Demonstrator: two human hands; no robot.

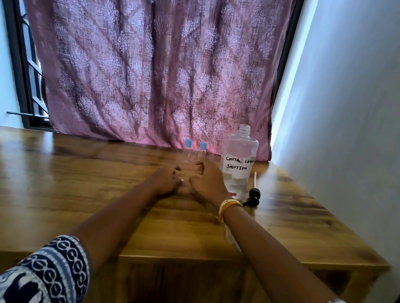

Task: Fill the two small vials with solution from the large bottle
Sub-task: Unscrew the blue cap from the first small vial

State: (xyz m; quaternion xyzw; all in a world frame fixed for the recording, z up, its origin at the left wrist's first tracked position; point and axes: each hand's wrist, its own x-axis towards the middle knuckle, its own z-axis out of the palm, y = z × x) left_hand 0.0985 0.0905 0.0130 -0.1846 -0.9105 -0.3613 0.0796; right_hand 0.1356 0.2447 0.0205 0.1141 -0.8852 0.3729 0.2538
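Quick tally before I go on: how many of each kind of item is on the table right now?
Small vials with blue caps: 2, left one and right one
Large bottle, uncapped, labelled solution: 1
Black pump top with tube, lying beside the bottle: 1
Total: 4

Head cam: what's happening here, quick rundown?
A person sits at a wooden table. The right hand touches the base of the right vial; the left hand rests empty just short of the left vial. Both vials are upright with blue caps on. The large bottle, labelled solution, stands uncapped, its black pump top lying beside it.
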